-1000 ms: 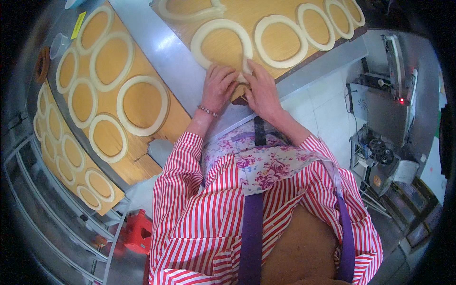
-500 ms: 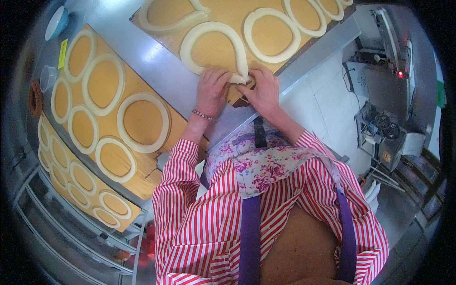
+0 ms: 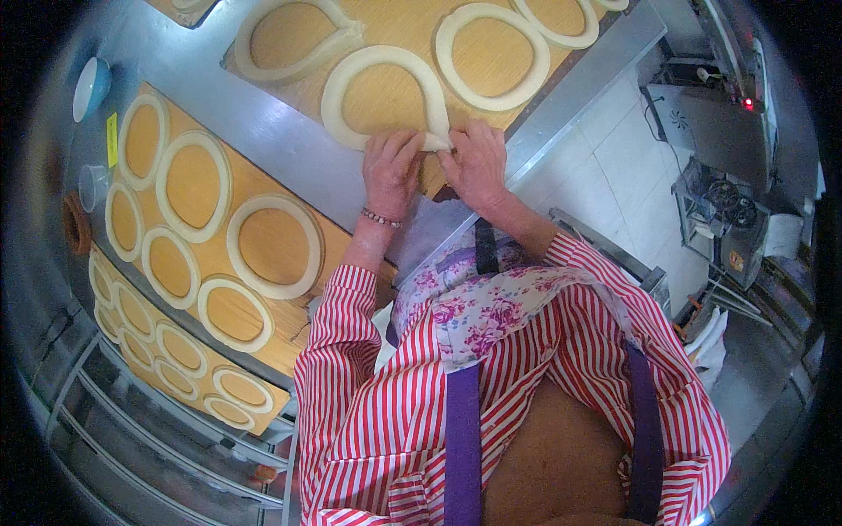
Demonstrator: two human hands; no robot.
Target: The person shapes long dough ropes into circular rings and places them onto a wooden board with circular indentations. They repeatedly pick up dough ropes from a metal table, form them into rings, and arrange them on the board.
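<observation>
A pale loop of dough (image 3: 338, 88) lies on a wooden board (image 3: 386, 96), its two ends meeting at the corner closest to me. My left hand (image 3: 392, 168) is closed on one end of that dough ring. At the joint, my right hand (image 3: 476, 164) pinches the other end between thumb and fingers. The fingertips of both hands nearly touch there and partly cover the seam. Beyond it, on the same board, lie a ring with overlapping ends (image 3: 329, 48) and a smooth round dough ring (image 3: 452, 74).
To the left, a second board (image 3: 289, 337) holds several dough rings, with another such board lower down over metal rack rails (image 3: 132, 434). A blue bowl (image 3: 98, 88) and a clear plastic cup (image 3: 93, 188) stand at the far left. Dark equipment (image 3: 710, 131) stands at right beside floor tiles.
The view has shifted a little. My right hand has drawn in around the dough's joint, its thumb now tucked up against the seam instead of stretched out below it.
</observation>
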